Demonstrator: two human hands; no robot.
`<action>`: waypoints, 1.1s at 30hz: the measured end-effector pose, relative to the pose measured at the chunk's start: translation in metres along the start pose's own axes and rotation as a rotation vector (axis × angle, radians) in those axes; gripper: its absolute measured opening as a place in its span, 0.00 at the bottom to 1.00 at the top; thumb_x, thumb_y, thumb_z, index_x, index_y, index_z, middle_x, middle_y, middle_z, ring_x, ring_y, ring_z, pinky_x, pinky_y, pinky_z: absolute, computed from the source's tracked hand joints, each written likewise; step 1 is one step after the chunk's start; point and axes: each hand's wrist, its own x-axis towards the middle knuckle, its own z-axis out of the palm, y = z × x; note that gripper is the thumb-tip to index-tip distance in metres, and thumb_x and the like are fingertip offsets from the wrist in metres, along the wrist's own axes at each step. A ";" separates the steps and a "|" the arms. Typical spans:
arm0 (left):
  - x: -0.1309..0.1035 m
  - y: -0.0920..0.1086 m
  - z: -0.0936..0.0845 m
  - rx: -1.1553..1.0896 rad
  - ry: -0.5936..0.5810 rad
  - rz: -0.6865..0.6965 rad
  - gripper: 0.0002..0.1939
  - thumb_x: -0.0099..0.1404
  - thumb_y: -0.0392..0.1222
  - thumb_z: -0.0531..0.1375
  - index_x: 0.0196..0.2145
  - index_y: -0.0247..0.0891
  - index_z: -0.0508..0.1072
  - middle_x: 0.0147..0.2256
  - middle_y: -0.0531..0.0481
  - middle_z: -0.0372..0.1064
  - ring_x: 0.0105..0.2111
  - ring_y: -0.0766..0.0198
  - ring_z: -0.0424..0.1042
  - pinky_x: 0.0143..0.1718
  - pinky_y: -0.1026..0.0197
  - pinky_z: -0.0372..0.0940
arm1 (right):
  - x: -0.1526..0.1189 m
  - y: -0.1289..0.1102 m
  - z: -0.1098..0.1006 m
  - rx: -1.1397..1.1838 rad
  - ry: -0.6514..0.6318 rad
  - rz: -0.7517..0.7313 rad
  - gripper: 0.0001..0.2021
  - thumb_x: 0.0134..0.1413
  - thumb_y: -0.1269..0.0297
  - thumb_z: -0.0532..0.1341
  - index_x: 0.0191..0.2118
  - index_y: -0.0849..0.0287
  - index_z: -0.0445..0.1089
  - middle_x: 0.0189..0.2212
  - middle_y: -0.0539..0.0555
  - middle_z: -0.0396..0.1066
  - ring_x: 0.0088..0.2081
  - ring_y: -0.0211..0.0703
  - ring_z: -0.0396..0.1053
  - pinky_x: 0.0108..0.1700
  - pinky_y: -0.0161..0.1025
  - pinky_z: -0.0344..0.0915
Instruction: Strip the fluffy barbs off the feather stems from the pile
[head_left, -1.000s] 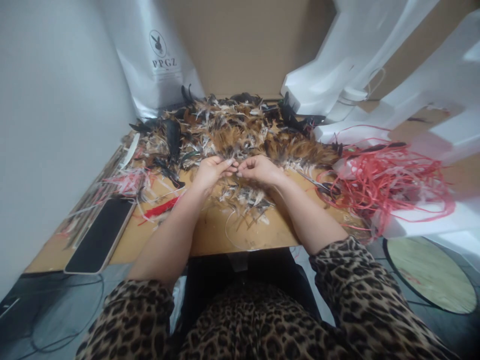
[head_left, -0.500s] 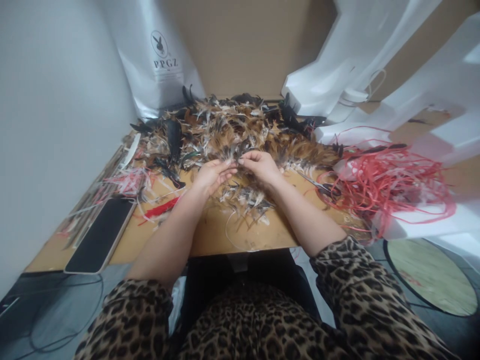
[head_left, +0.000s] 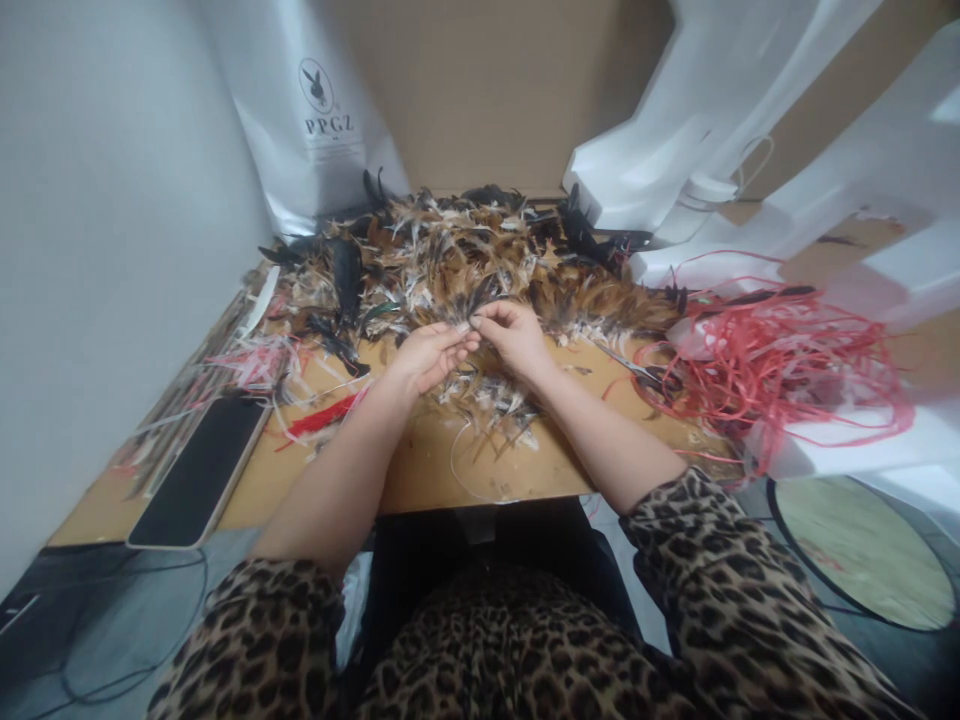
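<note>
My left hand (head_left: 435, 355) and my right hand (head_left: 514, 338) meet at their fingertips over the middle of the table. Between them they pinch a small fan of dark-tipped feathers (head_left: 472, 300) by its quill ends. The thumb and forefinger of each hand are closed on it; the exact grip is too small to make out. Behind the hands spreads a heap of brown, black and white feathers (head_left: 450, 235). Below my wrists lies a smaller scatter of pale and grey feathers (head_left: 495, 400) on the wooden table (head_left: 540, 475).
A phone (head_left: 199, 475) and a red bundle (head_left: 326, 413) lie to the left, near pink-white strips (head_left: 259, 362). Scissors (head_left: 637, 370) rest at right beside tangled red ribbon (head_left: 795, 370). White bags (head_left: 315, 150) stand behind. A round green-topped stool (head_left: 862, 550) is at lower right.
My right hand has shifted slightly left, bringing the fingertips closer together. The fan of feathers now stands more spread and clearer above the fingers. The heap behind looks the same.
</note>
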 end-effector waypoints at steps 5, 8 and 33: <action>-0.001 0.000 -0.001 0.141 0.011 0.079 0.06 0.53 0.35 0.63 0.26 0.27 0.72 0.24 0.45 0.72 0.21 0.73 0.69 0.23 0.73 0.63 | 0.001 0.001 -0.001 -0.031 0.001 -0.031 0.10 0.39 0.61 0.63 0.27 0.63 0.68 0.24 0.50 0.68 0.26 0.32 0.62 0.34 0.33 0.61; -0.002 0.002 -0.001 0.213 0.022 0.126 0.08 0.52 0.37 0.63 0.25 0.27 0.72 0.23 0.45 0.71 0.20 0.73 0.69 0.23 0.73 0.63 | 0.004 0.001 -0.008 -0.051 -0.043 -0.001 0.11 0.39 0.60 0.62 0.28 0.64 0.70 0.24 0.50 0.69 0.26 0.32 0.62 0.34 0.33 0.60; 0.004 0.001 -0.011 0.097 0.144 0.176 0.08 0.52 0.38 0.64 0.25 0.30 0.70 0.26 0.46 0.72 0.22 0.74 0.69 0.25 0.72 0.63 | 0.016 0.021 -0.039 -0.691 -0.080 -0.126 0.08 0.44 0.63 0.58 0.27 0.62 0.71 0.27 0.53 0.68 0.30 0.38 0.63 0.35 0.35 0.58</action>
